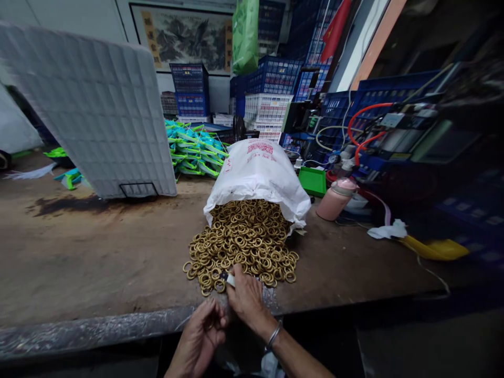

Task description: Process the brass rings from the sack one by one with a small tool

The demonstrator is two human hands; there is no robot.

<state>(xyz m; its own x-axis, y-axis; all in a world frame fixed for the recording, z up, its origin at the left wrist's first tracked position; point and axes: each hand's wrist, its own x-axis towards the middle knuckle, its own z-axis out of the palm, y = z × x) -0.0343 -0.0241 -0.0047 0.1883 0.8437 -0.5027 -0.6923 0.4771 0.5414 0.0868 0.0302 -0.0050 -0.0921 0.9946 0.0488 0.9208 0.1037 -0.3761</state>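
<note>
A heap of brass-coloured rings (pixel 240 247) spills from the mouth of a white woven sack (pixel 255 176) lying on its side. At the heap's front edge is my right hand (pixel 248 296), a metal bangle (pixel 274 336) on its wrist. Its fingers close on a small white piece with a dark end (pixel 231 280), whose kind I cannot make out. Lower and to the left, just off the table edge, my left hand (pixel 202 333) has its fingers curled together. What it holds, if anything, is hidden by the fingers.
A grey-white padded panel (pixel 102 115) stands upright at left. Green and blue pieces (pixel 195 147) are piled behind. A pink bottle (pixel 336 199), a green tray (pixel 312 181) and a machine with red hoses (pixel 397 131) are at right. Stacked crates (pixel 191 92) line the back.
</note>
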